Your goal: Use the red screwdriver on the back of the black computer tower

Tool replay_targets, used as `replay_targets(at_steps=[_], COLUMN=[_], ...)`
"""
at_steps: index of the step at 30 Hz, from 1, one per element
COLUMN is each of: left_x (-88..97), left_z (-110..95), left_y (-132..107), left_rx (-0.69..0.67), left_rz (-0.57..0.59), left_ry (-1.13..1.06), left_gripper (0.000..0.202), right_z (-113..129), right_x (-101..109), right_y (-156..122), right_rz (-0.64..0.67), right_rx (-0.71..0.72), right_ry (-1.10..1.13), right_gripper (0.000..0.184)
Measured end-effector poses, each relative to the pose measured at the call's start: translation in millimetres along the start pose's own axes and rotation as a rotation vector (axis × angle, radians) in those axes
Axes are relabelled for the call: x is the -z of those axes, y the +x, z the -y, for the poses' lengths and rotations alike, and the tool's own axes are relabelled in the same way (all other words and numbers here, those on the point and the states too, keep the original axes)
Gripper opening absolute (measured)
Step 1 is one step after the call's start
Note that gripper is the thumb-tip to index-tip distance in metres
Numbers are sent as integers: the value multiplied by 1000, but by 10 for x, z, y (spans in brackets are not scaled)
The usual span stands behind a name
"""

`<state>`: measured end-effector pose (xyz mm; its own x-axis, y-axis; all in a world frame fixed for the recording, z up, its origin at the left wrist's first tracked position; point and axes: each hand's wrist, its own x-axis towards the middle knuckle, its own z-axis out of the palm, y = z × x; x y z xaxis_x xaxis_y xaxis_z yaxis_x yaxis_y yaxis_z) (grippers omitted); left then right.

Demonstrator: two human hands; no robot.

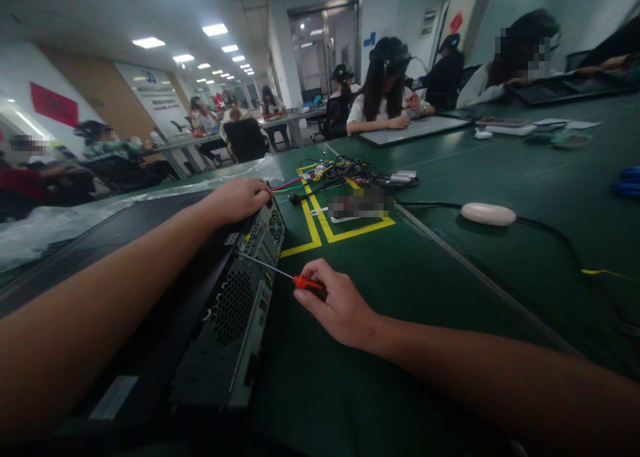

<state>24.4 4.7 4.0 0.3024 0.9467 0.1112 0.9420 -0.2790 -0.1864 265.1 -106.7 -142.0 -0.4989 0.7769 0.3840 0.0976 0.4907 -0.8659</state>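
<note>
Screwdriver, one, right hand; tip perhaps touching one case.

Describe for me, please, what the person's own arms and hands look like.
Both the left hand and the right hand are bare, with no gloves, rings or watch visible. The left forearm and right forearm show no sleeves, bands, cables or clear markings.

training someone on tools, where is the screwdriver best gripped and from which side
Likely by the screwdriver's red handle, coming from the right, as the right hand does: that thicker end faces away from the computer case, while the thin shaft slants left to the case's rear panel.
</note>
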Motion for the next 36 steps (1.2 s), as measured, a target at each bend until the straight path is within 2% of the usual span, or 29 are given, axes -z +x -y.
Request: replay_targets(at_steps=[36], left_x=[11], left_z=[-9], left_y=[-13], left_rx=[-11], left_rz=[-6], left_ry=[-24], left_gripper=[59], right_z=[48], right_x=[6], right_y=[-7], right_rz=[17], right_rx=[-10], right_ry=[16], right_gripper=[12])
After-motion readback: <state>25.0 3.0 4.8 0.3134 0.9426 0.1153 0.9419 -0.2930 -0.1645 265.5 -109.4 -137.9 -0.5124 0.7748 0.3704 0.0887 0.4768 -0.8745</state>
